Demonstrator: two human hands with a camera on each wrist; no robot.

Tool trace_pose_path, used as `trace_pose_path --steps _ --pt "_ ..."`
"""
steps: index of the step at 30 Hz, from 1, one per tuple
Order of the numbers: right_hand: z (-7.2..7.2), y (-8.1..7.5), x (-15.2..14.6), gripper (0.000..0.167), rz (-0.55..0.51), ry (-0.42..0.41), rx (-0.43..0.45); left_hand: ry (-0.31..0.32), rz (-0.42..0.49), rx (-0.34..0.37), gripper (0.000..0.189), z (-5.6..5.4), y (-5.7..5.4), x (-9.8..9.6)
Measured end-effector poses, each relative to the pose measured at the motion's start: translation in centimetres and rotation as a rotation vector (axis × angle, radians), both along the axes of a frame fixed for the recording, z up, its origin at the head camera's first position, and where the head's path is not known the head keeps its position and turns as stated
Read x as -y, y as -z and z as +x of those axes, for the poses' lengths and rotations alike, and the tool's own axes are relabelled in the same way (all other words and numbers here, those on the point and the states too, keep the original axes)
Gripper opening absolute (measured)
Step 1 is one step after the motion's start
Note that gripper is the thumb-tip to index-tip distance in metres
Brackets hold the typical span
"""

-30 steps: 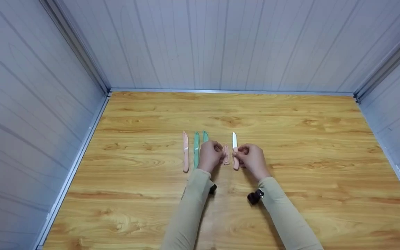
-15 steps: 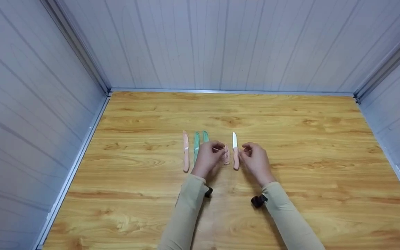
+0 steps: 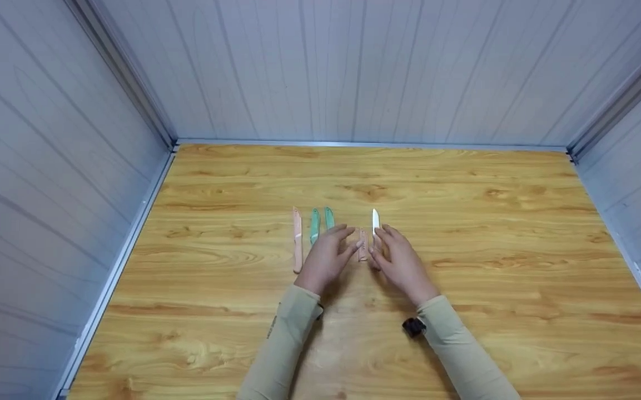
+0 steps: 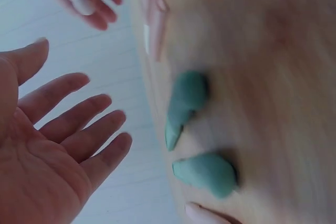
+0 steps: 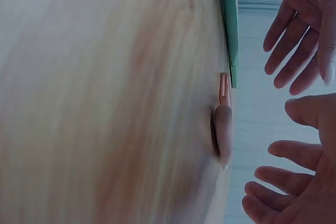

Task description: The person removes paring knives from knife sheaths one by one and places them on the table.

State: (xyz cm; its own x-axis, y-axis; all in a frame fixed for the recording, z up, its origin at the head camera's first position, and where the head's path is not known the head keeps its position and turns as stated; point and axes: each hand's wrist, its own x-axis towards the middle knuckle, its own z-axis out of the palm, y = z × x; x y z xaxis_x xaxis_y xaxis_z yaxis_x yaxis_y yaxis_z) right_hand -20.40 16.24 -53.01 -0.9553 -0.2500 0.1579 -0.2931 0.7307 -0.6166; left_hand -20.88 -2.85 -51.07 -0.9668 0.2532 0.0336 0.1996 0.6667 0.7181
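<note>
My left hand (image 3: 324, 258) is held over the table with fingers spread, overlapping the handles of two green knives. Nothing is in its palm, as the left wrist view shows. One green knife (image 3: 314, 225) and a second green knife (image 3: 329, 218) lie side by side with sheaths on. Between my hands lies a pink sheath (image 3: 362, 247) by itself. Just right of it is a bare pink-handled knife (image 3: 375, 219), its white blade pointing away. My right hand (image 3: 402, 265) hovers above that knife with relaxed fingers and holds nothing, hiding most of the handle.
A sheathed pink knife (image 3: 297, 244) lies leftmost in the row. The wood-grain table (image 3: 492, 222) is enclosed by pale panels, with a metal strip (image 3: 320, 144) along its back edge.
My right hand has let go of the pink-handled knife, and its fingers have loosened. The left hand has opened and drawn back a little from the pink sheath. Both items stay on the table.
</note>
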Motion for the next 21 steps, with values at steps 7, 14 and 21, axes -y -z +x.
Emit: trace_pose_path --steps 7,14,21 --pt "0.9 -0.1 0.6 0.052 0.076 -0.092 -0.073 0.012 -0.196 -0.15 0.05 0.2 0.9 1.0" --pt "1.3 0.1 1.5 0.055 0.137 -0.21 -0.139 0.002 -0.335 -0.191 0.051 0.0 1.7 1.9" --pt "1.6 0.2 2.5 0.056 0.192 -0.283 -0.179 0.006 -0.319 -0.18 0.054 -0.2 1.6 2.8"
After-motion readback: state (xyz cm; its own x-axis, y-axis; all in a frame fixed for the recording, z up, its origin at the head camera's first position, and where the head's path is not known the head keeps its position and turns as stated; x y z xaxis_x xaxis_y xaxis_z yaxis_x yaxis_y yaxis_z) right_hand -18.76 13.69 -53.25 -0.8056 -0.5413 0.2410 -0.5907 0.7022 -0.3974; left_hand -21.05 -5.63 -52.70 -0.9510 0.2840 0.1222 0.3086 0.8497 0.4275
